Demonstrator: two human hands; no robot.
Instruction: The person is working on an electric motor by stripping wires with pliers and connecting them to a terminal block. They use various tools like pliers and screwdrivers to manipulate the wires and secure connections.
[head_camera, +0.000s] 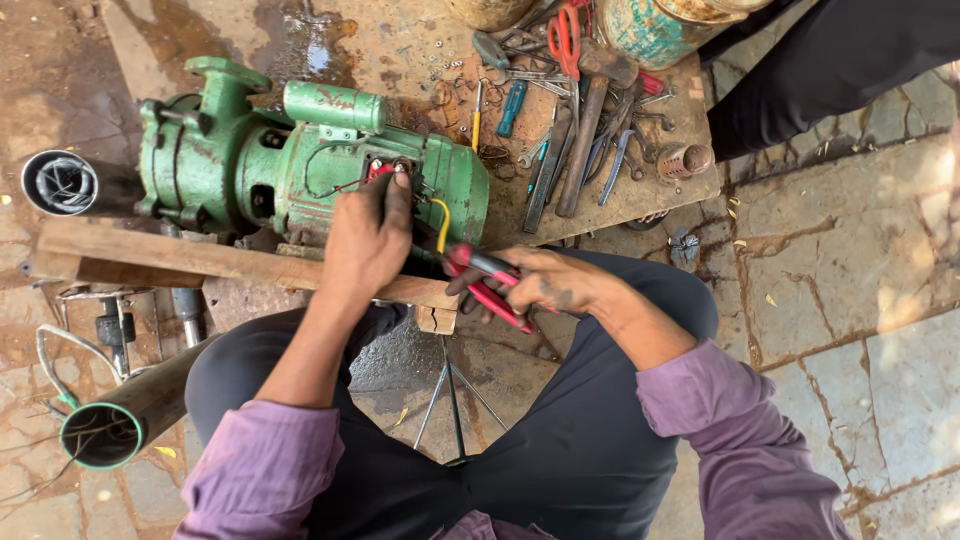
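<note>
Now rt hand (545, 285) clamps red pliers (488, 285) beside yellow wire (443, 222).

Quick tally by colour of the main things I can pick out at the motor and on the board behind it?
Green: 1, the motor
Red-handled: 2, the pliers in the right hand and the scissors
Blue-handled: 1, the screwdriver
Yellow: 1, the wire beside the left hand
Wood-handled: 1, the hammer
Total: 6

green motor (300, 160), red-handled pliers (490, 285), yellow wire (443, 222), purple sleeves (262, 465)
</note>
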